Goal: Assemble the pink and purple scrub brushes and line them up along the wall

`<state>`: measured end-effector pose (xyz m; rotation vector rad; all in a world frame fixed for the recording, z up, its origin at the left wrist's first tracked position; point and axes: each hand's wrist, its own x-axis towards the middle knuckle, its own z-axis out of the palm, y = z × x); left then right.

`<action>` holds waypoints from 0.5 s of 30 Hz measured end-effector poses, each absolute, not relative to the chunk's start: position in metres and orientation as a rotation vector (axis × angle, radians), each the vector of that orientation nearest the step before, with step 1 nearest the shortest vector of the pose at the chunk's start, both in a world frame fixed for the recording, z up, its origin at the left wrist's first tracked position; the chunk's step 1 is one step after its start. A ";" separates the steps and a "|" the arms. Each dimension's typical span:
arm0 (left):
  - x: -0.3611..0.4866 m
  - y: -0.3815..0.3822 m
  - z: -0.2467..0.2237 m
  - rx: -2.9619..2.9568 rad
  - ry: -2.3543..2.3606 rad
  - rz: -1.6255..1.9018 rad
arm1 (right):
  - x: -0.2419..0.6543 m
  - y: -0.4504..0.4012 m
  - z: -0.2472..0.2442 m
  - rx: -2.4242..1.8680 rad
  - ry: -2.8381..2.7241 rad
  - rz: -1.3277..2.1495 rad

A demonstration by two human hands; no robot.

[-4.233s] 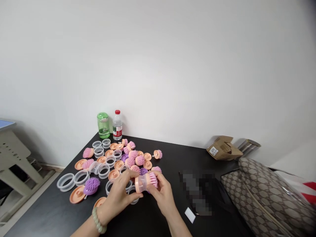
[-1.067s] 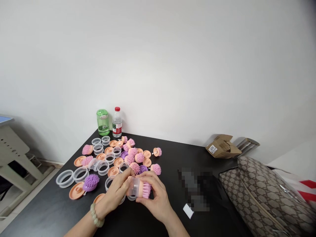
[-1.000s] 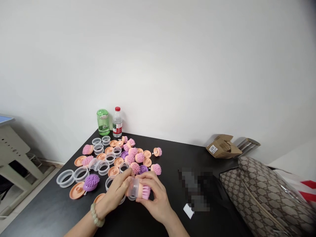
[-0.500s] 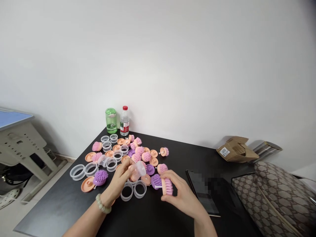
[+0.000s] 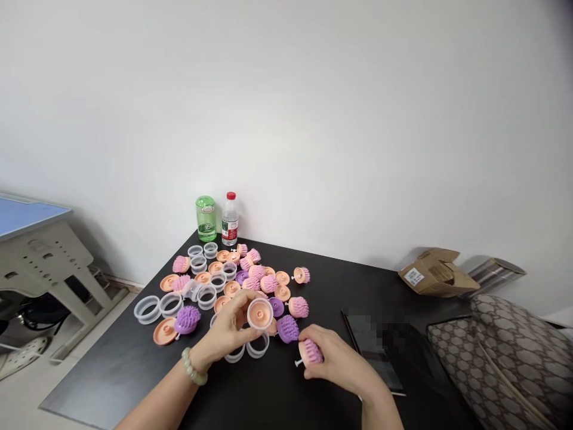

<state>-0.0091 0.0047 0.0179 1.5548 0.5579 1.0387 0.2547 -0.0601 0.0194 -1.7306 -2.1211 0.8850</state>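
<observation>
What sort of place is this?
Likely a small indoor workroom or office: a black tabletop against a white wall, holding loose pink-bristled plastic brush heads, with a brown cardboard box at its far edge.

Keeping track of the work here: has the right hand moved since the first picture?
Yes, the right hand has moved rightward, farther from the water bottle.

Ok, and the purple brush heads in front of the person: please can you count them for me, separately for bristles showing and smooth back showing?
Purple brush heads with bristles showing: 2
Purple brush heads with smooth back showing: 2
Total visible: 4
</observation>
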 end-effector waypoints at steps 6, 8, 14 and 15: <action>-0.010 0.004 0.015 1.681 0.657 1.006 | 0.257 -0.055 0.015 -1.678 -1.947 0.755; -0.012 0.003 0.013 1.690 0.698 0.995 | 0.260 -0.054 0.014 -1.569 -1.900 0.625; -0.013 0.002 0.008 1.667 0.607 0.975 | 0.240 -0.054 0.012 -1.175 -1.812 0.453; -0.012 0.002 0.007 1.688 0.606 0.963 | 0.233 -0.054 0.010 -1.134 -1.812 0.461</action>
